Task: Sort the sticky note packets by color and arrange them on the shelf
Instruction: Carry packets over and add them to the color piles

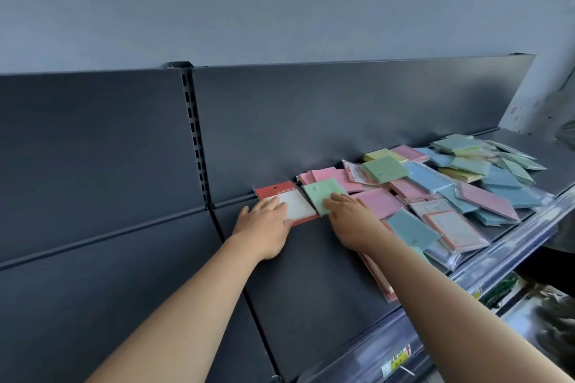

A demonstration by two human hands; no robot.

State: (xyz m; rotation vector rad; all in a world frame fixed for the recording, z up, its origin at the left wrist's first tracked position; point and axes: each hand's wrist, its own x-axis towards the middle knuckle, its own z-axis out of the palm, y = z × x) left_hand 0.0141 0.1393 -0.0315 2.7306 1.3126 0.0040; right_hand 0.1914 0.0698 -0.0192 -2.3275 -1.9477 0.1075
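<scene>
Sticky note packets (426,179), pink, blue, green & yellow mixed, are heaped on the dark shelf (311,283), right of & beyond the right grip (351,221). The back panel (311,109) is seen just beyond both grips. A red-backed packet (298,204) w/ a white pad is laid flat under the fingers of the left grip (264,227), its far edge at the back panel. That grip is released, fingers straight & pressed on the packet's near part. A green packet (320,193) is touched by the right grip's fingertips; that grip is likewise flat, w/ nothing grasped. The green packet is set just right of the red-backed one, edges meeting, & partly over pink packets (329,176) beyond it.
</scene>
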